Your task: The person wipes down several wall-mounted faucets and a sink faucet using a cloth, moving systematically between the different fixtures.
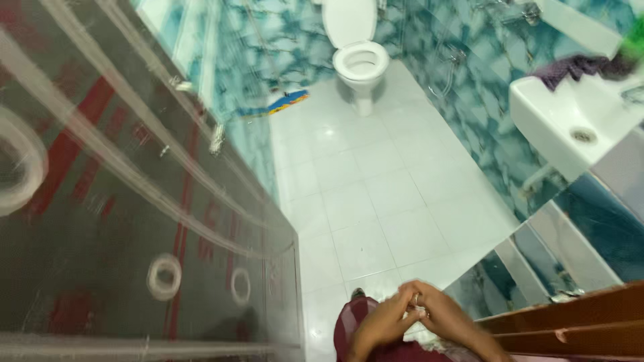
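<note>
Far to the left of the fingers stands the door, a dark panel with pale ribs, rings and faded red markings too blurred to make out. The white tiled floor runs up and away from the fingertips to the toilet, lid raised, bowl open; what is in the bowl cannot be told. Up and to the right of the hands hangs the sink, its basin holding only the drain, with a purple cloth draped on its back rim and something green beyond that. A wooden frame lies just right of the right hand. A small blue, yellow and red object lies by the wall left of the toilet, well above the fingers. The left hand and right hand meet low in the view, fingers curled together around a small pale thing, too hidden to identify.
</note>
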